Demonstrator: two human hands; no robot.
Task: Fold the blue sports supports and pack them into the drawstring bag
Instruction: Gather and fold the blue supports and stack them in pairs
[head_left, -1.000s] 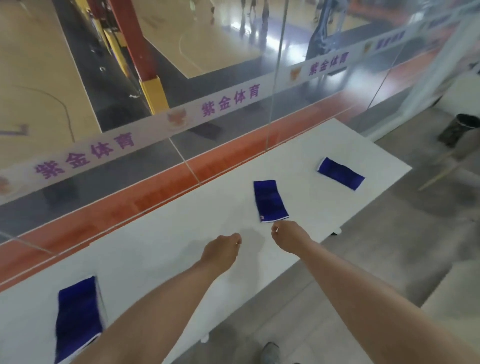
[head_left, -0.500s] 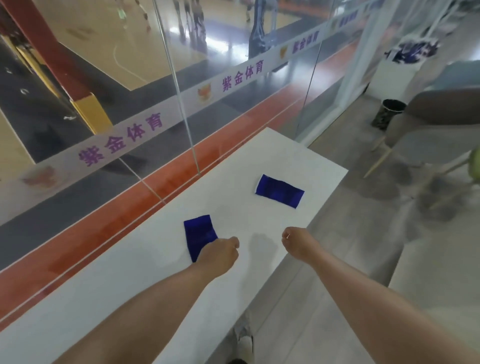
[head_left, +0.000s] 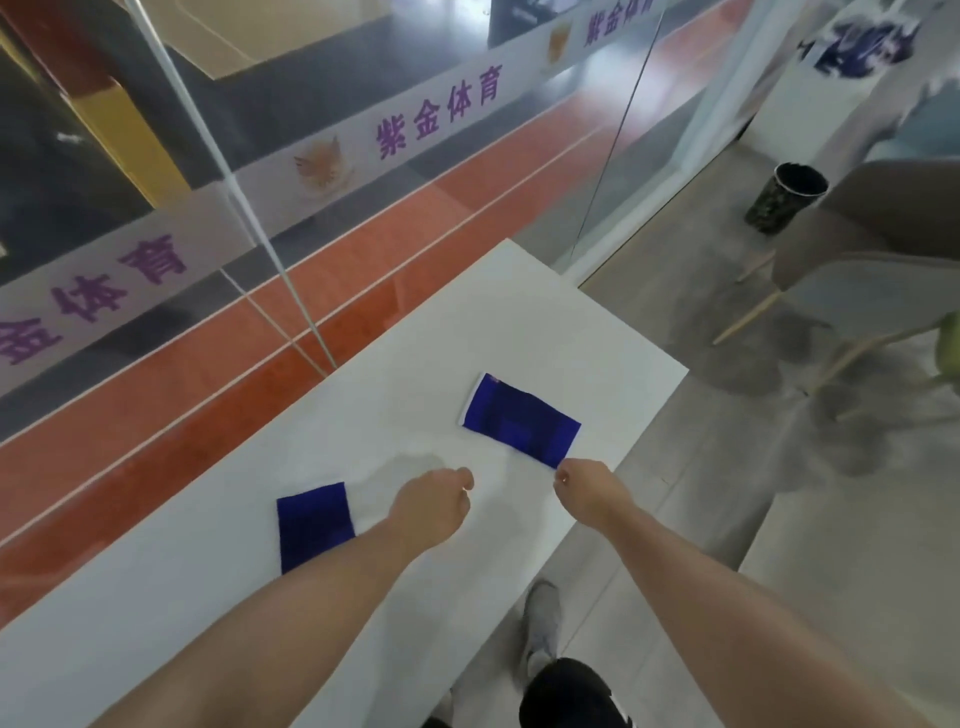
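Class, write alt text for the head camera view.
Two bare hands, left and right, loosely curled, reach over a white table holding two blue sports supports: one by the right hand, one beside the left forearm.

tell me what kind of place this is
Probably a sports centre lounge beside an indoor court: a glass wall overlooks a court floor, its banner reads 紫金体育 (sports), and a chair stands nearby.

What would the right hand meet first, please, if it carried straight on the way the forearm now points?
Most likely the farther blue support: the right hand points up and left, and its knuckles sit right at that support's near corner. Whether they already touch is unclear, since one view gives no height above the table.
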